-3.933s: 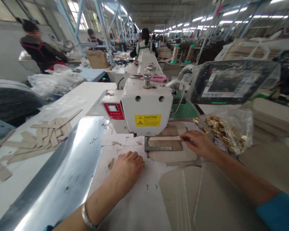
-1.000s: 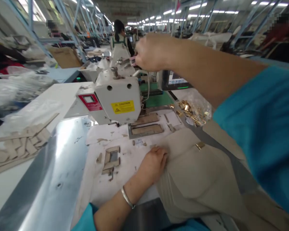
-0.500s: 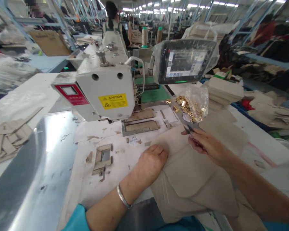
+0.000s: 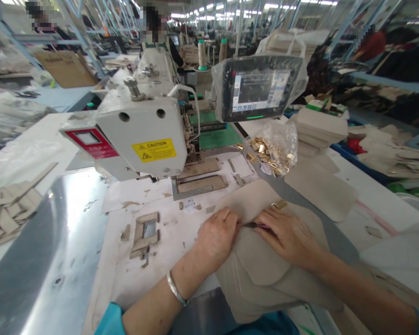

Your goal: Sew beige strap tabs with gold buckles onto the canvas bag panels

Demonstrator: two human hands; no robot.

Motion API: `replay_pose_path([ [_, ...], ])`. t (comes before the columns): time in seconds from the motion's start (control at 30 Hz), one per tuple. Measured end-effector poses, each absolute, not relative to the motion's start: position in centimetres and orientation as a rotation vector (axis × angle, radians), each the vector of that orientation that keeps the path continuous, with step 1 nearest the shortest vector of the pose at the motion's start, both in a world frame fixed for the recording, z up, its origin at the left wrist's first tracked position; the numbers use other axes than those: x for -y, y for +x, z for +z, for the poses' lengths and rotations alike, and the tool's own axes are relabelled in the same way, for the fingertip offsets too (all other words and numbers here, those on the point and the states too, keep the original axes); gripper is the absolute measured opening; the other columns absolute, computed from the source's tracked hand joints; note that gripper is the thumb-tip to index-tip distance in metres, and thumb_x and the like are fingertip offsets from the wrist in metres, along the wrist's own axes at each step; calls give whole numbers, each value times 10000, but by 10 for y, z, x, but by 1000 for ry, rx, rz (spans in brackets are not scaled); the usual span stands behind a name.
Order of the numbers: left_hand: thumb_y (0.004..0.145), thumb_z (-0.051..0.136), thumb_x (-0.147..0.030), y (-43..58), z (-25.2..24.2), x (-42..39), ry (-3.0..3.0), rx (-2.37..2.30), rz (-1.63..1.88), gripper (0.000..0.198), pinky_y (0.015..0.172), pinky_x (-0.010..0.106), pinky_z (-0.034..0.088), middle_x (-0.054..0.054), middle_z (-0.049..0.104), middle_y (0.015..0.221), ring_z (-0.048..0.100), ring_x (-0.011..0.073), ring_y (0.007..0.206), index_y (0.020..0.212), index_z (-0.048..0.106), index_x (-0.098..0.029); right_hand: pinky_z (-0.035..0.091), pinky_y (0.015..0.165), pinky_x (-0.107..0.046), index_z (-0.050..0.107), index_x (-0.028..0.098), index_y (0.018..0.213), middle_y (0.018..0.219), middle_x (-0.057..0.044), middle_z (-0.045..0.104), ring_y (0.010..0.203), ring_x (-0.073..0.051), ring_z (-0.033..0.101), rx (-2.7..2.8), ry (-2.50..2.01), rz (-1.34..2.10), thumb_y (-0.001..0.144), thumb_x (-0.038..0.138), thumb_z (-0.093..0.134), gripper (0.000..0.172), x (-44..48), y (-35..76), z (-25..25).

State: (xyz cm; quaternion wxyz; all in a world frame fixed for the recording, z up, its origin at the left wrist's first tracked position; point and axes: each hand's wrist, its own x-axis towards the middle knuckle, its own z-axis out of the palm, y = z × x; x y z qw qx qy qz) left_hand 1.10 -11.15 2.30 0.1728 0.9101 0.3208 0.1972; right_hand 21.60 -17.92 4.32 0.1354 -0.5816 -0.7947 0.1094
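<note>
My left hand (image 4: 219, 237), with a bangle at the wrist, is closed on the edge of a beige panel (image 4: 253, 197) that lies over a stack of similar panels (image 4: 265, 260). My right hand (image 4: 289, 232) is closed around small thread snips (image 4: 254, 225). Their dark blades point left and meet the panel's edge right beside my left fingertips. A gold metal piece (image 4: 279, 204) shows just behind my right knuckles; whether it is attached to the panel I cannot tell. My right fingers hide most of the snips.
Ahead stands a sewing machine (image 4: 143, 135) with a metal clamp frame (image 4: 199, 188) and a screen (image 4: 258, 88). A plastic bag of gold metal pieces (image 4: 274, 149) lies at right. Beige strips (image 4: 10, 209) are piled at left. Co-workers sit farther back.
My right hand has moved left and toward me, bringing the snips' blades to my left fingertips. My left hand keeps its hold on the panel. The view has shifted slightly.
</note>
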Motion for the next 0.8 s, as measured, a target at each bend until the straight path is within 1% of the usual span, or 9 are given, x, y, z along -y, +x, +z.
replay_pose_path([
  [0.1, 931, 488, -123, -1, 28, 107, 2448, -1064, 602, 106, 834, 356, 527, 79, 614, 970, 602, 210, 904, 1008, 558, -145, 455, 724, -310, 584, 199, 963, 889, -66, 656, 823, -193, 610, 2072, -1705, 368, 945, 332, 493, 162, 180, 235, 39],
  [0.2, 905, 579, -231, -13, 28, 100, 2450, -1188, 606, 430, 951, 465, 481, 137, 592, 1188, 558, 285, 1097, 1298, 439, -129, 473, 661, -299, 580, 189, 1119, 850, -63, 679, 758, -202, 643, 1653, -1964, 331, 870, 488, 567, 390, 179, 268, 34],
  [0.27, 832, 689, -326, -16, 25, 95, 2518, -1171, 528, 629, 978, 520, 453, 152, 575, 1248, 519, 337, 1152, 1358, 405, -129, 465, 623, -309, 615, 175, 1132, 722, -44, 663, 683, -216, 637, 1425, -2161, 296, 790, 564, 620, 518, 177, 291, 30],
  [0.3, 793, 731, -348, -15, 24, 93, 2541, -1160, 491, 669, 971, 529, 454, 152, 584, 1232, 517, 351, 1143, 1346, 429, -123, 461, 619, -313, 645, 172, 1103, 676, -37, 651, 664, -220, 631, 1361, -2214, 317, 757, 574, 644, 530, 175, 301, 28],
  [0.4, 767, 746, -285, -8, 24, 91, 2573, -1111, 512, 624, 925, 511, 478, 133, 613, 1123, 538, 337, 1066, 1307, 482, -116, 465, 635, -312, 707, 175, 974, 681, -41, 667, 681, -218, 632, 1283, -2138, 562, 711, 543, 688, 453, 170, 317, 22],
  [0.57, 901, 476, -113, 1, 33, 99, 2488, -793, 787, 461, 870, 392, 511, 81, 612, 1055, 586, 222, 973, 1353, 431, -186, 471, 648, -289, 694, 155, 890, 730, -34, 689, 691, -189, 627, 1073, -1859, 896, 669, 494, 736, 407, 163, 304, 24],
  [0.63, 928, 442, -144, 5, 39, 104, 2347, -734, 857, 396, 823, 340, 524, 61, 621, 1039, 608, 183, 913, 1317, 459, -215, 470, 647, -279, 681, 146, 925, 739, -28, 682, 688, -174, 621, 1003, -1786, 935, 633, 474, 768, 447, 161, 296, 28],
  [0.7, 931, 477, -207, 11, 48, 107, 2166, -782, 884, 318, 756, 310, 533, 39, 636, 974, 618, 161, 818, 1248, 503, -226, 455, 612, -265, 666, 146, 927, 732, -17, 658, 659, -152, 598, 951, -1730, 943, 599, 460, 796, 473, 161, 291, 32],
  [0.8, 943, 487, -272, 22, 61, 110, 1903, -748, 836, 319, 651, 268, 536, 14, 641, 860, 613, 139, 703, 1258, 467, -223, 336, 467, -236, 611, 173, 827, 576, 46, 506, 487, -88, 437, 820, -1652, 919, 570, 471, 808, 440, 176, 297, 44],
])
